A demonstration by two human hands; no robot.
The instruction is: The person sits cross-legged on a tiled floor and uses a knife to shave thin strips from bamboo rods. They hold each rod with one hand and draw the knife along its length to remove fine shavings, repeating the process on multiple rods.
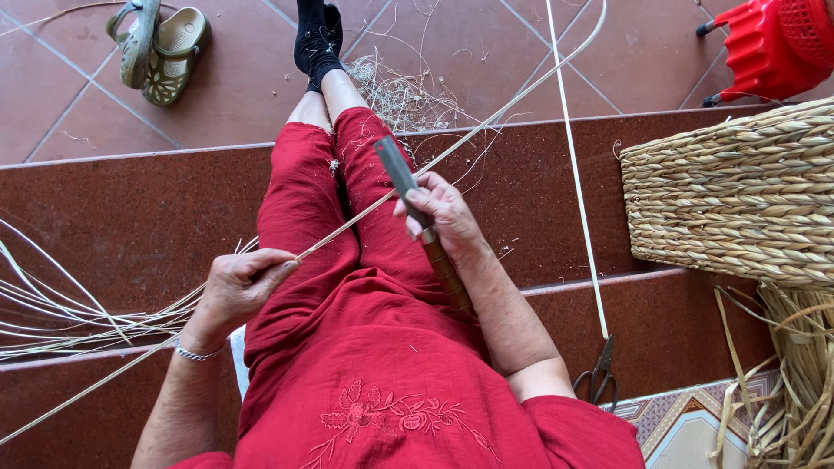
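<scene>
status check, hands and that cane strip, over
Left hand pinching cane strip. Right hand gripping knife, blade on strip. Lap under the work, nothing blocking.

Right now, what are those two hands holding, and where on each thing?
The right hand holds a knife where blade meets wooden handle. The left hand pinches a long thin cane strip partway along its length, between fingertips.

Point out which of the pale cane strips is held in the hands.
The long strip running diagonally across the lap: the left hand pinches it and the knife in the right hand meets it. The other strips lie loose on the steps.
</scene>
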